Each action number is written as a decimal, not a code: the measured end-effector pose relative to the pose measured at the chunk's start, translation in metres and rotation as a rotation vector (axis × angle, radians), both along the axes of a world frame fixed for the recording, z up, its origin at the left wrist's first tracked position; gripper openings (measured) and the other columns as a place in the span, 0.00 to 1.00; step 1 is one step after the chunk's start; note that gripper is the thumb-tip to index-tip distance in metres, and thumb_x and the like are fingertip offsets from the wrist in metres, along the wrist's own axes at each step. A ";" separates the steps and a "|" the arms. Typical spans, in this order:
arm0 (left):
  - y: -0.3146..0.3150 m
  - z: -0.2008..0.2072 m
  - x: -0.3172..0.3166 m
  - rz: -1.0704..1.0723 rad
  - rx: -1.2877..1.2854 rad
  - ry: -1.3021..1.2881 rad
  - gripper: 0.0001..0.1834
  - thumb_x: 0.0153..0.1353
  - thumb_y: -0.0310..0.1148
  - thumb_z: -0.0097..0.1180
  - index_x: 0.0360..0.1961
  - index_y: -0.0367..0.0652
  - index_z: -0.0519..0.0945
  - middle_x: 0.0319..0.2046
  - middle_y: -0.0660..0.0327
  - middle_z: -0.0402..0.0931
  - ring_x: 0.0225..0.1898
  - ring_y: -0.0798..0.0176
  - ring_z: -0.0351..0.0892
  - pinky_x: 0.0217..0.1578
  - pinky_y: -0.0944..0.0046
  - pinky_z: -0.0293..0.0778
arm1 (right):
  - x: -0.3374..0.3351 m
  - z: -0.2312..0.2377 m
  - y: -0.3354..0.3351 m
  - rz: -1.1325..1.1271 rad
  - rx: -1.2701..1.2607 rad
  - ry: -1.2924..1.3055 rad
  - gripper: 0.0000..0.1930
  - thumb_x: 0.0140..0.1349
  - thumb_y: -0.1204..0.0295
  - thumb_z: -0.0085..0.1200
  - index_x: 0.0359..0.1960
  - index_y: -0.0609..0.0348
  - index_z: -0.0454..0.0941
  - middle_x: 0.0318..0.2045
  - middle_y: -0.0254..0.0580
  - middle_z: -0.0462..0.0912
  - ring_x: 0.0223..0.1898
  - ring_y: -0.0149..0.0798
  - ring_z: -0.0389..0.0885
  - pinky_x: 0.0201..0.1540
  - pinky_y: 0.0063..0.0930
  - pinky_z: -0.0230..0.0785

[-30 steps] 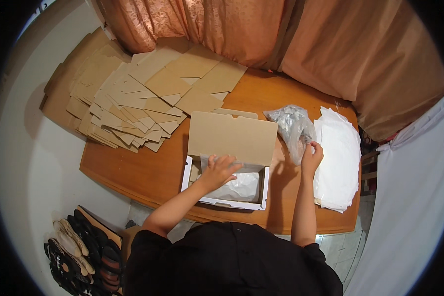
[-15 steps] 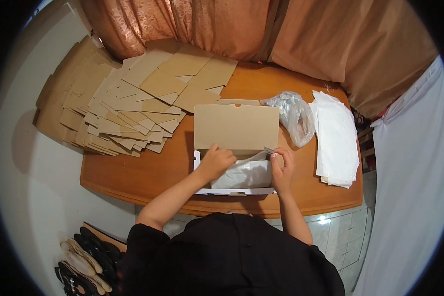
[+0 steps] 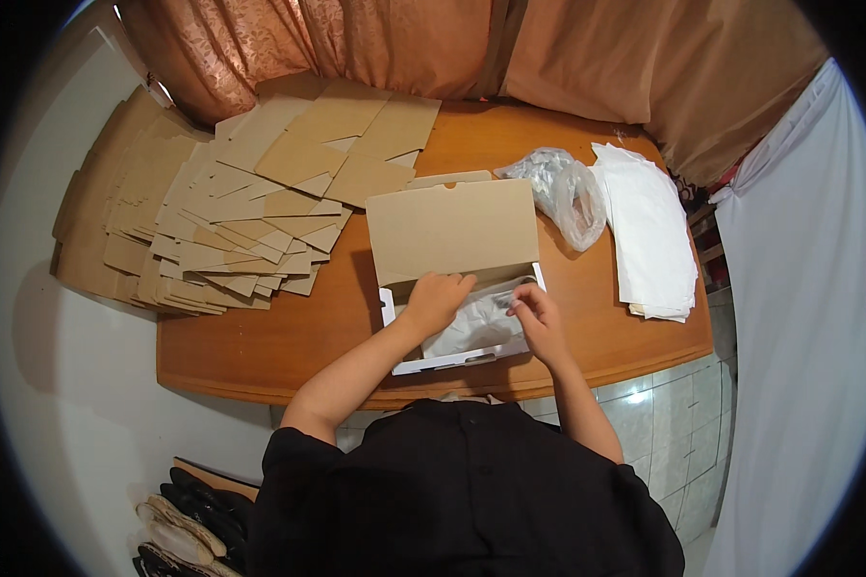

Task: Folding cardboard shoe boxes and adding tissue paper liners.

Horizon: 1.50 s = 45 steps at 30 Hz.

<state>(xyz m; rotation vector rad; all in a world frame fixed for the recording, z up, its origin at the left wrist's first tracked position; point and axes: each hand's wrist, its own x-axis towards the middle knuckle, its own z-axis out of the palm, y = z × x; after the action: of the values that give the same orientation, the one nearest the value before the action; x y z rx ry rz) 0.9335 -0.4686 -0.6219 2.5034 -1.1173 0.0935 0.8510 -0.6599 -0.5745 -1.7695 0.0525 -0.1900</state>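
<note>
An open cardboard box (image 3: 452,231), brown inside and white outside, stands near the table's front edge with its lid raised at the back. Thin white wrapping paper (image 3: 471,325) lies inside, covering whatever is beneath. My left hand (image 3: 437,302) reaches over the box's left part, its fingers closed at the paper's upper edge. Over the right end of the box, my right hand (image 3: 539,319) has thumb and fingers pinched together just above the paper. What sits between those fingertips is too small to make out.
Flat cardboard pieces (image 3: 250,212) lie heaped across the table's left. Behind the box's right side are a clear plastic bag (image 3: 573,197) of small silvery items and a stack of white paper sheets (image 3: 649,236). Several shoes (image 3: 197,514) sit low at left. Curtains hang behind the table (image 3: 250,351).
My right hand has lowered and turned inward over the box; the small dark-and-silver piece at its fingertips no longer shows clearly. My left hand has shifted slightly right. The box has tilted a little in view.
</note>
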 end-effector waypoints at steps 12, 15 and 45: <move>-0.001 0.012 0.001 0.015 -0.163 -0.047 0.15 0.45 0.23 0.52 0.37 0.46 0.76 0.27 0.59 0.72 0.33 0.53 0.75 0.32 0.55 0.71 | 0.031 -0.038 0.013 0.666 -0.736 0.294 0.08 0.57 0.72 0.48 0.37 0.61 0.73 0.36 0.54 0.78 0.42 0.53 0.76 0.44 0.41 0.67; 0.005 0.002 -0.003 -0.157 -0.141 -0.067 0.14 0.45 0.24 0.53 0.36 0.46 0.76 0.27 0.60 0.72 0.33 0.54 0.75 0.31 0.56 0.71 | 0.017 0.012 0.010 0.760 -0.772 0.291 0.08 0.58 0.73 0.49 0.39 0.60 0.73 0.35 0.51 0.78 0.40 0.51 0.77 0.42 0.40 0.68; 0.074 0.011 -0.090 -0.108 -0.069 0.083 0.19 0.51 0.29 0.57 0.46 0.59 0.79 0.41 0.66 0.77 0.46 0.65 0.73 0.56 0.45 0.58 | 0.170 0.048 -0.021 0.122 -0.884 0.058 0.36 0.46 0.61 0.61 0.61 0.41 0.62 0.56 0.39 0.71 0.61 0.45 0.63 0.60 0.71 0.30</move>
<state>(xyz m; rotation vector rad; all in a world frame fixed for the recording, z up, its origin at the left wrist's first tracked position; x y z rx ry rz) 0.8432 -0.3949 -0.6111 2.3596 -1.1916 -0.0015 1.0211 -0.6810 -0.5263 -2.6504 -0.1161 -0.0704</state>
